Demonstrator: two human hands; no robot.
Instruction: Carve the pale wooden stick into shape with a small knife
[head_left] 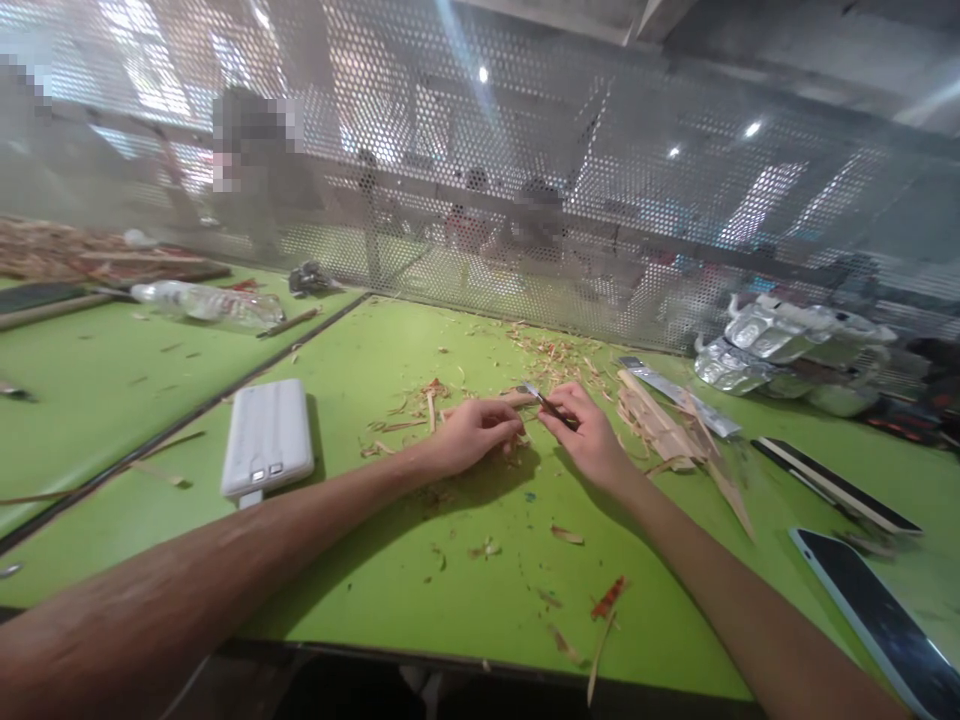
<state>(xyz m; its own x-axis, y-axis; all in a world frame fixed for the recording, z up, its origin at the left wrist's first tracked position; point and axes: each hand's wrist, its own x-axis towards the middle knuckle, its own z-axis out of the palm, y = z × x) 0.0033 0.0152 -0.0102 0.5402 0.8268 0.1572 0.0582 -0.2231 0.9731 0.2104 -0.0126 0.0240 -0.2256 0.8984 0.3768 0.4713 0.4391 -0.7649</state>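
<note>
Over the middle of the green table, my left hand (476,437) is closed, fingers curled round a small pale strip of wood (517,398) whose far end shows beyond the knuckles. To its right, my right hand (589,435) grips a slim dark-handled carving knife (555,410). The blade points up and left, close to the wood's end; whether the two touch I cannot tell. Curled wood shavings (397,425) lie to the left of and behind my hands, with more shavings (555,355) toward the mesh screen.
Left of my forearm lies a white power bank (268,435) with a cable. On the right are split wood pieces (664,425), a metal ruler (679,395), a black-edged strip (832,485), a phone (885,620) and foil-like packaging (795,350). A perforated screen (450,180) stands behind; people are beyond it.
</note>
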